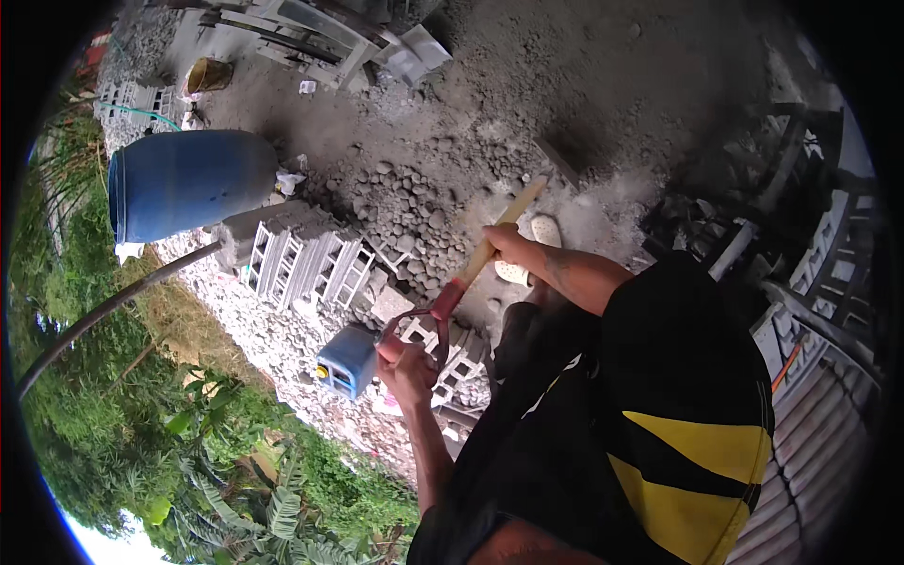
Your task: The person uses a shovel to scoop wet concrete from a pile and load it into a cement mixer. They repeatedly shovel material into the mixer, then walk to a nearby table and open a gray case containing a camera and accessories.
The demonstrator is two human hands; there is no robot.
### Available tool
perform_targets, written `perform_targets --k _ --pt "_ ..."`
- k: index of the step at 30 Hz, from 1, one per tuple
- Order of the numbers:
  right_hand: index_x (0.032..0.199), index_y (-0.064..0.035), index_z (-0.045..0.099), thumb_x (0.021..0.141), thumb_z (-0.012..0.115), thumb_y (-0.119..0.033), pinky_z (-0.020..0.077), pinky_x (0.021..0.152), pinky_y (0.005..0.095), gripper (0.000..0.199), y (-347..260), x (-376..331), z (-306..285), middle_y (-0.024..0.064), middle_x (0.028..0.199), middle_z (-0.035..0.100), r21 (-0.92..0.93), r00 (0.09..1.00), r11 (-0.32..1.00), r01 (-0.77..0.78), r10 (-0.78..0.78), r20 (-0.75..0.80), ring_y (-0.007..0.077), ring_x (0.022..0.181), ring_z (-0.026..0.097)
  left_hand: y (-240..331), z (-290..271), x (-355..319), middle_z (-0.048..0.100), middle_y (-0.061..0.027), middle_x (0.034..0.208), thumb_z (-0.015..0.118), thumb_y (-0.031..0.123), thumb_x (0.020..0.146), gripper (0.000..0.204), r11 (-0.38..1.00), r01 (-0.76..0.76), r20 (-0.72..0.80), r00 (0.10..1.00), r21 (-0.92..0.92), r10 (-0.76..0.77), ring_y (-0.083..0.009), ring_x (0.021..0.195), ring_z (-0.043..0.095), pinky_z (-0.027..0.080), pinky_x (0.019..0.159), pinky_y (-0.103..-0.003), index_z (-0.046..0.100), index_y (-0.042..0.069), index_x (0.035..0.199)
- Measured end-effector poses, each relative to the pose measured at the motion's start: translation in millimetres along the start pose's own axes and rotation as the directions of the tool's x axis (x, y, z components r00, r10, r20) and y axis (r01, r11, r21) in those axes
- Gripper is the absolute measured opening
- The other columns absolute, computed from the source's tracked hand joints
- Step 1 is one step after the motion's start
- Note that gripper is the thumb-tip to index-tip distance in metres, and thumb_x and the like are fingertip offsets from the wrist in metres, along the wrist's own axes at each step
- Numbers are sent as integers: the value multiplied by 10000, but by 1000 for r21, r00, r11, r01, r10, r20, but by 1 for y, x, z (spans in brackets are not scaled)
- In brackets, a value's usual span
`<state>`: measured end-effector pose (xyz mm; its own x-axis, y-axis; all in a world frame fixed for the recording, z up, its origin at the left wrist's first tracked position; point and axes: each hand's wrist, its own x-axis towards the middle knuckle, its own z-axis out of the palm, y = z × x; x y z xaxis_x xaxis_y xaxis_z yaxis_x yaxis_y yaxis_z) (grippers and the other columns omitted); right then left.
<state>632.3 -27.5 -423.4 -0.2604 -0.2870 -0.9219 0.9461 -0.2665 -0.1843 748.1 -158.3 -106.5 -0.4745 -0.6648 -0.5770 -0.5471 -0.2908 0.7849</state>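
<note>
My left hand [407, 372] is closed around the red D-shaped grip of a shovel [508, 212]. Further up, my right hand [508, 243] wraps round its pale wooden shaft. The shaft slants away toward the stony ground, and a dark flat piece [557, 162] lies just past its far end; whether this is the blade I cannot tell. Cream clogs [544, 230] show on my feet beside the shaft. Loose round stones [405, 212] are heaped left of the shaft.
A large blue barrel [193, 184] lies at the left, near stacked concrete blocks [306, 264]. A blue jerrycan [347, 361] stands by my left hand. Scrap timber [348, 47] lies at the far side, dark debris [716, 207] at the right. Green plants [273, 490] border the lower left.
</note>
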Motion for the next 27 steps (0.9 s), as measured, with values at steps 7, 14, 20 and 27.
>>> perform_targets --k 7,14,20,27 --pt "990 61 509 850 592 -192 566 674 535 301 52 -40 101 213 927 596 -8 977 998 -67 68 200 341 805 653 39 -54 -25 542 -56 644 621 65 616 371 936 -90 -234 956 341 177 -126 487 464 388 464 -277 569 -42 968" --pt "936 20 476 841 590 -200 583 609 494 265 107 -81 258 126 825 554 16 925 985 -171 155 346 270 685 625 127 -117 -55 513 -37 645 563 -48 573 732 916 -212 -324 888 340 326 -98 439 444 383 431 -228 499 24 1299" --pt "1012 17 398 844 589 -220 588 532 455 348 76 -67 258 180 892 575 -151 940 975 160 -104 324 286 677 645 70 -180 9 491 -44 617 539 -67 611 683 956 -199 -365 925 -216 110 -107 390 425 388 362 -217 475 38 1282" --pt "1105 30 460 892 580 -273 568 666 542 389 11 105 163 210 987 584 -456 994 883 108 -83 75 364 831 646 -67 -114 129 530 -56 694 619 -18 689 324 907 20 -167 981 -421 -99 -149 538 518 429 492 -271 493 -5 987"
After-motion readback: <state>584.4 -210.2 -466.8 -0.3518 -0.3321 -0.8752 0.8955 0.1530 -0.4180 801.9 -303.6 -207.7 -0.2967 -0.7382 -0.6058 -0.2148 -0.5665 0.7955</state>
